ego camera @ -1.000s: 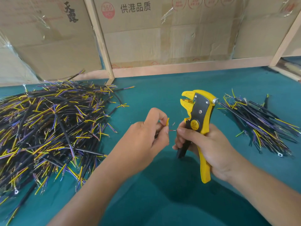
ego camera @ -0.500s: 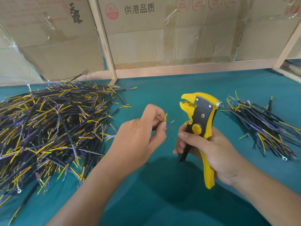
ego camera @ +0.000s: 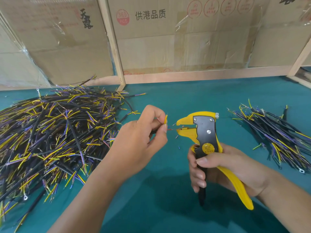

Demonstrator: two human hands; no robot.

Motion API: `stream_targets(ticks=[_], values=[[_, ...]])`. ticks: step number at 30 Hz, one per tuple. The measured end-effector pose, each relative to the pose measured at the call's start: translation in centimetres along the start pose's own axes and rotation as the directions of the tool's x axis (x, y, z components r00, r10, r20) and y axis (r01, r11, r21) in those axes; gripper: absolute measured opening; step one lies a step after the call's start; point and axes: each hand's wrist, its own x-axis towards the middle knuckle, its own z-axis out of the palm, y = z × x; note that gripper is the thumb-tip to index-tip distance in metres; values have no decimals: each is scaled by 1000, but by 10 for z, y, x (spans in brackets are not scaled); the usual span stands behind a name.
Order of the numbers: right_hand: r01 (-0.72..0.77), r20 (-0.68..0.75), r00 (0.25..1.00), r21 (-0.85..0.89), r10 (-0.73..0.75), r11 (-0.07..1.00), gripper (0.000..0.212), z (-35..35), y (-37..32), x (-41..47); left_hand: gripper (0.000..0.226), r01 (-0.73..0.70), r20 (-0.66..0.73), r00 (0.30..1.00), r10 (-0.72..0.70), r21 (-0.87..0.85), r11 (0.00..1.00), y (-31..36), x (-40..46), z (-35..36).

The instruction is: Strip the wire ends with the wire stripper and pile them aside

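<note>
Left hand (ego camera: 139, 140) up over the teal mat (ego camera: 168, 190), thumb and forefinger pinching a wire (ego camera: 166, 119) just left of the stripper (ego camera: 204, 140). Yellow strand poking up past the fingertips; a thin reddish strand running right from the pinch into the stripper's mouth, jaws parted round it (whether they bite it or merely frame it, cannot tell). Rest of the wire hidden behind the palm.

Right hand (ego camera: 223, 170) wrapped round the stripper's handles, black one under the fingers, yellow one along the palm and jutting out near and right. Head of the tool upright, beak pointing left toward the pinch.

Big heap (ego camera: 50, 135) of black, yellow and purple wires on the left, reaching from the far edge to the near left corner, well apart from the hands. Smaller pile (ego camera: 277, 137) on the right, beyond the right wrist. A few tiny scraps (ego camera: 177, 136) on the mat below the beak. Cardboard boxes (ego camera: 168, 39) behind wooden rails along the far side.
</note>
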Motion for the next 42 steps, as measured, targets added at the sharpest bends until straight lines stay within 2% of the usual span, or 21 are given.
stream_targets(ticks=[4,10,22,32,42], values=[[-11,49,999,4,11,1000,15,0,-1,-2,10,16,-10,1000,-16,6,1000,-1,0,0],[-16,49,999,2,16,1000,21,3,-1,-2,11,23,-15,1000,-22,39,999,-1,1,0],[4,38,999,106,-8,994,56,9,6,-1,11,17,-5,1000,-18,-28,999,-3,1,3],[10,3,1000,188,-10,982,52,15,8,0,10,29,2,1000,-29,-85,996,-7,1,6],[46,-14,999,153,-44,987,48,16,7,0,8,30,-28,999,-34,-141,990,-9,1,2]])
